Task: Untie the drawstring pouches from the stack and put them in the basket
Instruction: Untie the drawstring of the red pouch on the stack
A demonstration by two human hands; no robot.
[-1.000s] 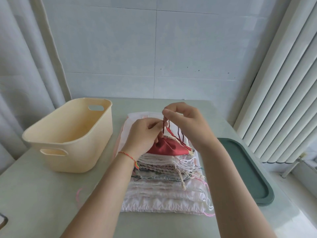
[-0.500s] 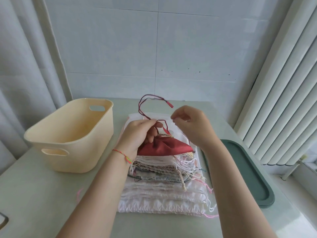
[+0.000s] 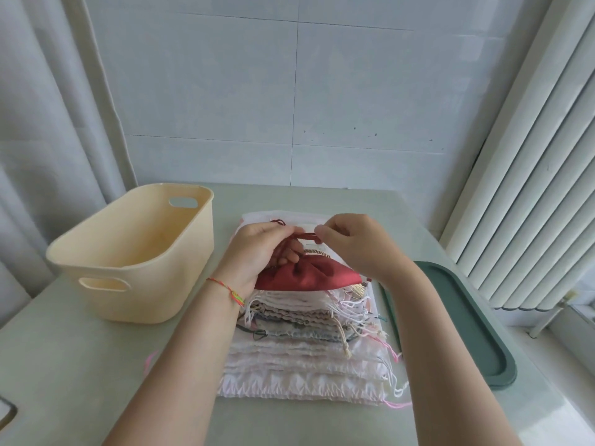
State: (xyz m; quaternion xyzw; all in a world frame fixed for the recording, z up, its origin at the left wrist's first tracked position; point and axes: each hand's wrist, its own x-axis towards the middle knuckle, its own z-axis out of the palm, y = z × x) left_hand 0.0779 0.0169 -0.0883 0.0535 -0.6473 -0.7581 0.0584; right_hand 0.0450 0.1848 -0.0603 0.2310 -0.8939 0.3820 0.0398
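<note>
Two hands work at a red pouch (image 3: 309,273) lying on top of the stack of pouches (image 3: 306,346) at the table's (image 3: 80,365) middle. Left hand (image 3: 260,252) grips its gathered neck; right hand (image 3: 357,244) pinches the red drawstring (image 3: 306,235). Left of the stack stands the cream basket (image 3: 135,252); a green tray (image 3: 457,317) lies right.

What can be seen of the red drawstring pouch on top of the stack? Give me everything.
The red drawstring pouch of smooth fabric lies gathered and puckered atop the stack of pale fabric pouches, with gold braided trim at its mouth. Its dark red cord runs taut between both hands: the left hand grips the bunched neck, and the right hand pinches the cord's end.
</note>
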